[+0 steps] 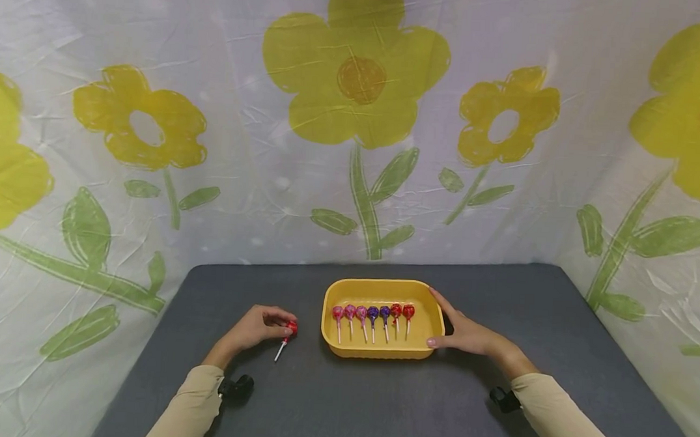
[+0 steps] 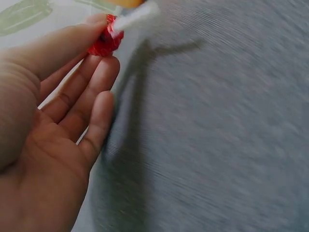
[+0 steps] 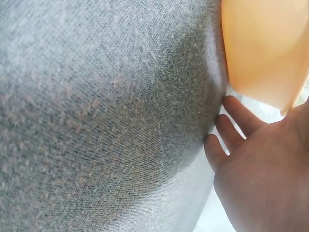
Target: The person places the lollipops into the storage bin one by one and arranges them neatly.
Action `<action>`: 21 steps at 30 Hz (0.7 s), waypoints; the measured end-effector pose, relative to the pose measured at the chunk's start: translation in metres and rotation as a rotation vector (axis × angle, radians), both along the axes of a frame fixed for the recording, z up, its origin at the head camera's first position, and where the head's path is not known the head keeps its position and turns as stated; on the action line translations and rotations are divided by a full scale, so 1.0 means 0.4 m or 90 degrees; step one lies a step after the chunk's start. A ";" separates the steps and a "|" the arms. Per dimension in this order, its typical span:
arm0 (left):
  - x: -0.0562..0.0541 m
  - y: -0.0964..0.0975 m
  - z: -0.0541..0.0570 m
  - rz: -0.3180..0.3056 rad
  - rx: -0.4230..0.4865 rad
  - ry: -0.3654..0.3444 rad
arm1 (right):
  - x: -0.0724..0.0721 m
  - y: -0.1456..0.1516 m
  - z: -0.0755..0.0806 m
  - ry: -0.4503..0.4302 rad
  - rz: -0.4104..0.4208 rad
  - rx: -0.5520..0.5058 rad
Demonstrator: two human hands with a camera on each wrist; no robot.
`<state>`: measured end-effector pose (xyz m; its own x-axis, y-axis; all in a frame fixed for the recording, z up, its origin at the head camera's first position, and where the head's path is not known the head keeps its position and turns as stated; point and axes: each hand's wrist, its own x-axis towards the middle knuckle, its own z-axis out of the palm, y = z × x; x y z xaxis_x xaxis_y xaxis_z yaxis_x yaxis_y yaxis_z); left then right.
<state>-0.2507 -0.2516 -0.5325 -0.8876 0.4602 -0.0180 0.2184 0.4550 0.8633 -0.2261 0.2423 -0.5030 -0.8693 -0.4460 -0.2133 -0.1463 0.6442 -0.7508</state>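
Note:
Out to the left of the yellow tray, my left hand [image 1: 256,326] pinches a red lollipop [image 1: 292,329] by its wrapped head between thumb and fingertips. Its white stick points down toward me. In the left wrist view the other fingers extend loosely below the red head [image 2: 107,42]. My right hand [image 1: 468,333] holds the right end of the yellow tray [image 1: 379,353], thumb at the near corner and index finger at the far one. A row of lollipops [image 1: 373,313] lies in the tray, pink at left, purple in the middle, red at right, sticks toward me.
The tray stands on a dark grey table [image 1: 377,405], toward its far side. Behind it hangs a pale curtain [image 1: 239,200] printed with yellow flowers. A black strap device [image 1: 237,387] is on the left wrist, another [image 1: 504,399] on the right.

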 end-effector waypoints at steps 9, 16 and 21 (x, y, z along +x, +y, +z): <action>-0.038 0.037 0.110 -0.022 0.046 0.019 | -0.002 -0.001 0.000 0.001 -0.001 -0.006; -0.081 0.100 0.246 -0.086 0.085 0.004 | 0.000 -0.001 0.002 -0.001 -0.006 -0.003; -0.125 0.163 0.313 -0.124 0.096 -0.034 | 0.002 -0.001 0.004 -0.003 -0.003 0.003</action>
<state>-0.3006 -0.1865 -0.4073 -0.7817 0.6234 0.0192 0.2416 0.2743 0.9308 -0.2254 0.2419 -0.5014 -0.8705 -0.4402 -0.2203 -0.1388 0.6488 -0.7482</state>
